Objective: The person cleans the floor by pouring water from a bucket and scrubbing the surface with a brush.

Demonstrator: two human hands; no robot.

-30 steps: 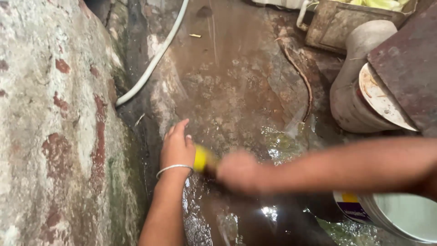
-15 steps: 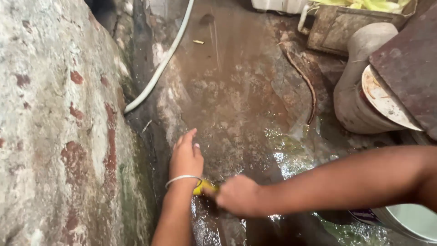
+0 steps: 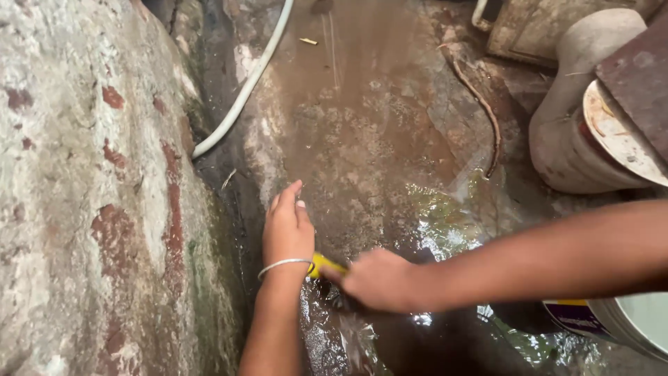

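Observation:
My right hand [image 3: 379,278] grips a yellow-handled brush [image 3: 324,265] and presses it on the wet brown floor [image 3: 362,132]; the brush head is hidden under the hand. My left hand [image 3: 287,230], with a thin silver bangle [image 3: 282,264] on the wrist, lies flat on the floor with fingers together, right beside the yellow handle. Water glistens on the floor around and below both hands.
A rough brick and plaster wall [image 3: 90,195] fills the left side. A white hose [image 3: 243,90] runs along its foot. A grey pipe [image 3: 577,132] and a rusty metal box [image 3: 536,28] stand at the right. A white bucket [image 3: 619,324] sits at the lower right.
The right hand has shifted slightly right and up with the brush, and the view has tilted. The left hand stays flat on the floor.

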